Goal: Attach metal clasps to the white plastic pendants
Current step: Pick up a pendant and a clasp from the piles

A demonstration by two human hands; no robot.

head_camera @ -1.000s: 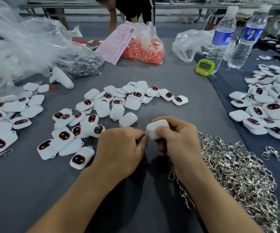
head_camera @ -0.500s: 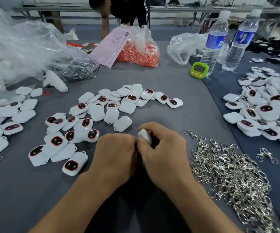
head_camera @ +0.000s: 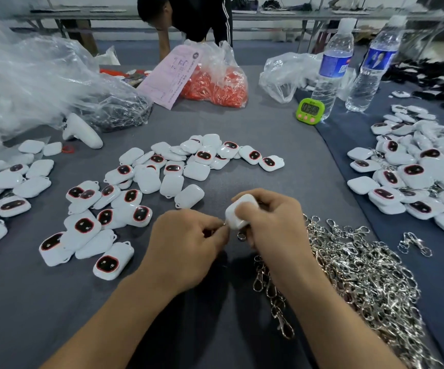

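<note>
Indoors, in a workroom: long benches [head_camera: 308, 13] along the far wall, a person in black [head_camera: 199, 20] bent over beyond the table [head_camera: 282, 139]. Grey cloth over most of the table, a darker blue cloth [head_camera: 348, 145] over its right part.

Scattered mid-table, loose white pendants [head_camera: 162, 179], some with a dark, red-rimmed face up, some plain back up. More of them at the left edge [head_camera: 7, 182], and a heap on the blue cloth [head_camera: 415, 177] mixed with metal. Just right of the hands, a tangled pile of clasps [head_camera: 362, 275]. Farther back: crumpled clear plastic bags [head_camera: 29, 75], a bag of orange pieces [head_camera: 215, 83] with a pink paper slip [head_camera: 173, 75] against it, a green timer [head_camera: 310, 111], two water bottles [head_camera: 332, 67], a white handheld controller [head_camera: 82, 130].

Held above the table at near centre, one pendant [head_camera: 241, 210], gripped by the right hand [head_camera: 276, 225] with fingers curled round its far-right end. Plain back up; long axis slanting from near left to far right, near-left corner aimed at the left hand [head_camera: 186, 246]. Left thumb and forefinger pinched at that corner on a glint of metal, seemingly part of a metal clasp [head_camera: 241, 235], only a ring visible just beneath the pendant. Hands close together, nearly touching.

Hidden under the right fingers: the pendant's far end. Its face and loop not discernible. Timer digits and slip print too blurred to read. Left pendants and pile of clasps cut off by the frame edges.
</note>
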